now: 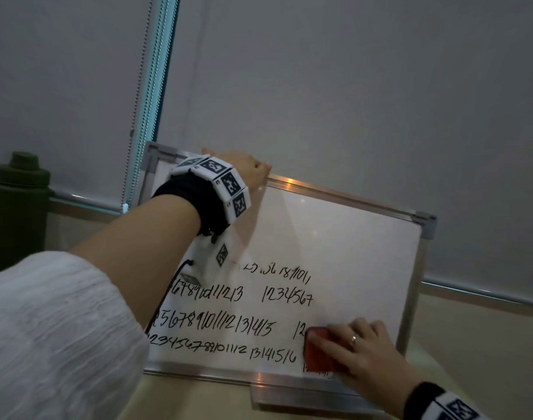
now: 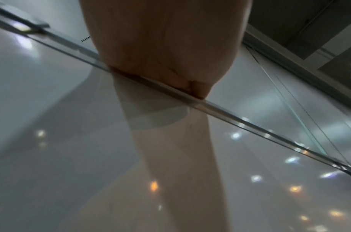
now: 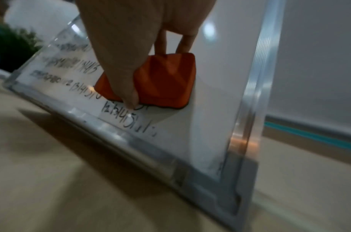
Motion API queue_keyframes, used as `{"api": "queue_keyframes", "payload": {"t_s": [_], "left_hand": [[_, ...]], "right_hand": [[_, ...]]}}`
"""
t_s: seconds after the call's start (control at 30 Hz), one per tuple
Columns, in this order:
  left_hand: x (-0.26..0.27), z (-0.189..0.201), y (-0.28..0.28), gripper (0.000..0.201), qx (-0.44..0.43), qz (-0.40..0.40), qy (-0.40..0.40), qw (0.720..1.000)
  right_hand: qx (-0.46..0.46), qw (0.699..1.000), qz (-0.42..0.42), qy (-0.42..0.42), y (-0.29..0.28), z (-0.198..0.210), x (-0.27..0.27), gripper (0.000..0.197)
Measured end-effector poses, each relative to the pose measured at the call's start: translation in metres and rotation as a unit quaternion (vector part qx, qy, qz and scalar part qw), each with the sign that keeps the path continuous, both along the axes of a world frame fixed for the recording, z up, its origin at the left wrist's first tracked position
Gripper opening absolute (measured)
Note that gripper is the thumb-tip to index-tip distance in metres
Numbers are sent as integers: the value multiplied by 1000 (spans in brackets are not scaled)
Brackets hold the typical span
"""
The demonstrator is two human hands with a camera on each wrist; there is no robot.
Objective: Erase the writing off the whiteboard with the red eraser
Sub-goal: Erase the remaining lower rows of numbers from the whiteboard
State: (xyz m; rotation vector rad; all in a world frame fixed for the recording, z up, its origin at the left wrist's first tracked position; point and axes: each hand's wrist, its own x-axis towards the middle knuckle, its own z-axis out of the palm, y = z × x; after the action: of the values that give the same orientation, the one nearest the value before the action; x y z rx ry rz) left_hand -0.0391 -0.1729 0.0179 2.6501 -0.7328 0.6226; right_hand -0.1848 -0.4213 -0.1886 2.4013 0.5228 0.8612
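A metal-framed whiteboard [image 1: 335, 237] leans upright on a beige table, with rows of black handwritten numbers [image 1: 222, 325] across its lower half. My left hand [image 1: 247, 169] grips the top rail of the frame [image 2: 166, 87] near the left corner, fingers curled over it. My right hand [image 1: 359, 350] holds the red eraser [image 1: 318, 350] flat against the board's lower right, thumb and fingers pinching its sides. In the right wrist view the eraser [image 3: 164, 80] sits just above a short leftover line of numbers [image 3: 131, 120]. The board's upper half and right strip are bare.
A dark green bottle [image 1: 18, 207] stands at the far left on the table. Grey roller blinds with a bead chain [image 1: 135, 122] hang behind the board. A metal pen tray [image 1: 304, 398] runs along the board's bottom edge. Beige tabletop [image 3: 71, 188] lies in front.
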Motion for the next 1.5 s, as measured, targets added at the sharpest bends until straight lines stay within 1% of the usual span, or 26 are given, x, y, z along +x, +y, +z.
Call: {"api": "queue_keyframes", "payload": {"t_s": [0.07,0.1,0.17,0.23,0.27,0.33,0.37,0.43,0.5,0.53,0.6,0.67,0.7,0.77,0.83,0.9,0.97,1.0,1.03,1.1,1.17,1.23,1.3,1.4,1.43,1.5], "left_hand": [[1,1,0,43,-5,-1,5,1000],[2,1,0,42,-7,0,6,1000],[3,0,1,42,-9,0,8,1000],[3,0,1,41,-12,0,4,1000],[2,0,2,40,-12,-1,2,1000],[1,0,2,40,-14,-1,2,1000],[0,0,2,39,-16,-1,3,1000],[1,0,2,39,-16,-1,1,1000],[1,-1,1,40,-19,-4,-4,1000],[1,-2,1,40,-23,-5,-9,1000],[3,-2,1,42,-28,-5,-13,1000],[5,-2,0,43,-33,-6,-9,999],[5,-2,0,42,-35,-7,-6,999],[5,-2,-1,40,-37,-6,-8,999],[5,-2,0,41,-33,-1,-17,999],[6,-2,0,43,-30,-2,-19,999],[5,-3,0,44,-31,-6,-19,999],[5,-3,0,44,-35,-7,-20,999],[5,-2,0,42,-38,-7,-20,999],[5,-3,0,41,-45,-11,-16,999],[6,-3,1,42,-46,-14,-14,999],[6,-3,1,44,-44,-11,-15,999],[7,-4,1,44,-46,-7,-14,999],[7,-4,1,42,-49,-10,-14,999],[7,-5,1,41,-51,-12,-14,999],[6,-5,1,42,-56,-15,-17,998]], "right_hand": [[-48,999,13,-17,-5,9,3,64],[-32,998,11,-45,-4,22,6,58],[78,991,-1,-105,-1,54,12,58],[197,970,-16,-143,2,75,15,63],[231,960,-20,-154,3,77,15,65],[246,956,-20,-155,8,63,14,68],[221,965,-15,-137,7,49,12,71],[104,993,8,-62,3,13,7,80],[-16,999,27,-13,-9,-5,3,71],[-39,999,30,-20,-13,-1,2,65],[8,998,16,-63,-16,22,4,67],[126,986,-15,-111,-15,49,2,68],[168,978,-28,-123,-13,54,1,65],[201,970,-42,-133,-7,46,0,62],[161,980,-39,-111,-7,21,0,67],[40,998,-20,-55,-10,-6,-2,77],[-46,999,-9,-20,-15,-5,-2,82],[-61,998,-4,-34,-15,7,0,82],[-45,997,-4,-64,-13,23,3,78],[67,987,-15,-146,-4,62,11,62],[183,963,-44,-194,3,92,19,66],[222,950,-61,-213,9,95,22,72],[188,962,-44,-195,13,75,22,71],[9,998,-6,-55,14,18,11,86],[-54,998,-4,-13,14,4,8,86],[-107,994,3,0,11,4,7,77]]}}
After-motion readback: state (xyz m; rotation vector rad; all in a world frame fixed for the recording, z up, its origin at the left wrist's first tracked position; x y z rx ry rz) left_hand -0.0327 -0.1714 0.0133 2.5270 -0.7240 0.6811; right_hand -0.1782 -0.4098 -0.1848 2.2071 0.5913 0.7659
